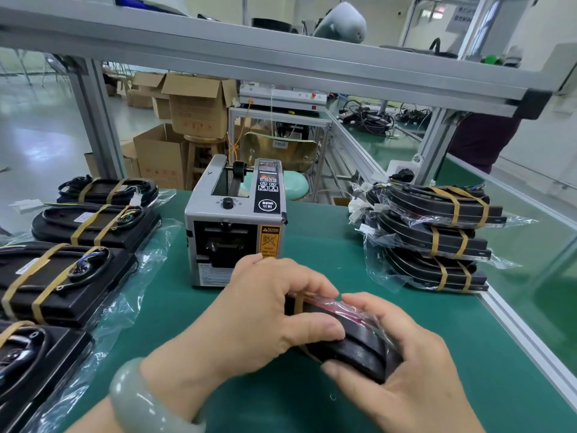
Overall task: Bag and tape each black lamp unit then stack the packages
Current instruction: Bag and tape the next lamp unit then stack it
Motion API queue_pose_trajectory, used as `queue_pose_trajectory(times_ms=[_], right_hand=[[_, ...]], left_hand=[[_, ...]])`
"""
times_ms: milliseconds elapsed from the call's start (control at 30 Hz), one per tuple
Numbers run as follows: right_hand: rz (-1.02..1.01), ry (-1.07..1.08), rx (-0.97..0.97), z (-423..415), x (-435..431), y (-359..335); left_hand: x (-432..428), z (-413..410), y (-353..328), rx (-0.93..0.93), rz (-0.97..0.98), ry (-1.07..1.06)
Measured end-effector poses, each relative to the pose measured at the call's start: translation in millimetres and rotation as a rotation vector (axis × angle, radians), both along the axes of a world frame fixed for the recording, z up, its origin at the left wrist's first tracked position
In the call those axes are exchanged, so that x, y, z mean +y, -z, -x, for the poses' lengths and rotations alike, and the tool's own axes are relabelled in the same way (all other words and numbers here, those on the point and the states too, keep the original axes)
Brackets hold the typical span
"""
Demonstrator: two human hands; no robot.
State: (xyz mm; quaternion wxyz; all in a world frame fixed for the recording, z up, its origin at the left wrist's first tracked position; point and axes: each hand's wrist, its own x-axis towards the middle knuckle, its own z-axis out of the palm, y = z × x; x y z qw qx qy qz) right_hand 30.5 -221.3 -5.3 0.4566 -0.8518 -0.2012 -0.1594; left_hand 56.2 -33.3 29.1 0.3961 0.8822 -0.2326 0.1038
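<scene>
- Left hand (265, 310) and right hand (402, 367) are both gripping a bagged black lamp unit (349, 339), fingers curled round it, just above the green table (327, 245).
- Finished packages (434, 239) are sitting stacked at right (three high), the tape dispenser (234, 223) standing behind the hands.

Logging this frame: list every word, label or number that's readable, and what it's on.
"SEMI" over "切割": round badge on the tape dispenser.
"CAUTION": yellow label on its front; smaller print beneath unreadable.
Too blurred: control panel, chair sticker, red print on the cardboard boxes, wall sign.
</scene>
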Motion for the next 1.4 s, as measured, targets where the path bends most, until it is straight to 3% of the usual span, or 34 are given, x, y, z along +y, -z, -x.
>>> queue_pose_trajectory(times_ms=[133,267,433,600,867,1033,1267,1400], right_hand=[[0.022,-0.015,0.016,0.4,-3.5,-7.8],[-0.002,0.046,-0.021,2.1,-1.3,-3.0],[0.11,0.185,-0.218,0.5,6.8,5.0],[0.101,0.176,-0.232,1.7,6.7,6.9],[0.12,0.21,-0.275,4.3,8.4,6.8],[0.171,0.193,-0.348,5.1,11.3,7.7],[0.186,0.186,-0.426,6.1,16.4,11.5],[0.176,0.186,-0.419,6.4,17.8,11.5]], left_hand=[[6.6,9.9,3.1,0.008,0.131,-0.037],[13.9,26.6,7.8,-0.088,0.321,-0.222],[4.3,40.3,15.5,0.059,0.514,-0.33],[4.4,39.7,10.1,-0.029,0.309,-0.303],[-5.0,39.4,8.6,0.26,0.382,-0.343],[-12.7,40.5,8.0,0.333,0.517,-0.412],[-16.1,43.8,7.9,0.267,0.455,-0.422],[-15.0,42.5,13.4,0.212,0.293,-0.421]])
